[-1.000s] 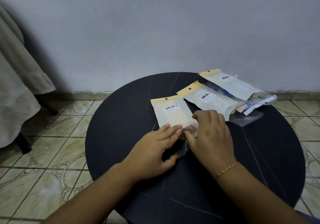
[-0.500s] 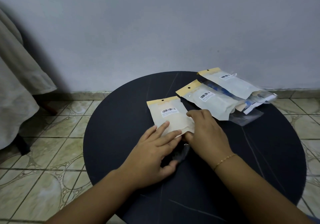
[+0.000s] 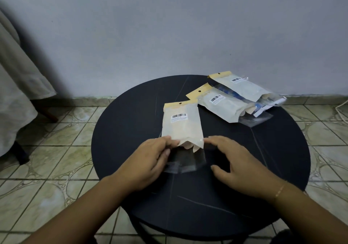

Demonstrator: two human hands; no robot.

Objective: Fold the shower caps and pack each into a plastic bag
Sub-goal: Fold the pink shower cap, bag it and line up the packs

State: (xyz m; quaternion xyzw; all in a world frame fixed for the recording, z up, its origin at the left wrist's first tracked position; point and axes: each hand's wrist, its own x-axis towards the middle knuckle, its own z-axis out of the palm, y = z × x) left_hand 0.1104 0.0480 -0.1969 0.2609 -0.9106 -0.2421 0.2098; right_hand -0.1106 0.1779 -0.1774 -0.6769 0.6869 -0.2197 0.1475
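Observation:
A clear plastic bag (image 3: 181, 128) with a yellow header and barcode label lies on the round black table (image 3: 263, 159). A folded cream shower cap fills it, with a corner sticking out near the bag's transparent open end (image 3: 185, 161). My left hand (image 3: 148, 161) pinches the bag's lower left edge. My right hand (image 3: 237, 162) hovers just right of the bag, fingers spread, holding nothing. Two more packed bags, the nearer one (image 3: 220, 104) and the farther one (image 3: 244, 86), lie at the table's back right.
An empty clear bag (image 3: 254, 120) lies under the back-right packs, with something blue between them. A grey wall stands behind the table. Pale cloth (image 3: 17, 85) hangs at the left over a tiled floor. A white cable (image 3: 341, 110) runs at the far right.
My right hand has let go of the bag and drawn back to the right. The bag's open clear end now shows between my hands. My left hand stays on the bag's edge.

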